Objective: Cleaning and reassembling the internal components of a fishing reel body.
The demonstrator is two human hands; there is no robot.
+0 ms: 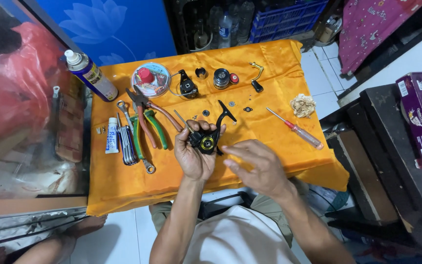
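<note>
One reel body [206, 139] (black), left hand [195, 155], two pliers [148, 122]

Reel body [206, 139] in the left hand [195, 156]: matt black plastic, glossy gold ring. Beneath the grip: smooth, satin-sheen orange cloth [269, 146]. Left of the grip: bright metal wrench [135, 137], rubber-handled pliers [147, 122].

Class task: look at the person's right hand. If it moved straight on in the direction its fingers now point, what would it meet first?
The right hand points left, toward the black reel body held in the left hand. It would probably meet that reel body first, though depth is hard to judge.
</note>
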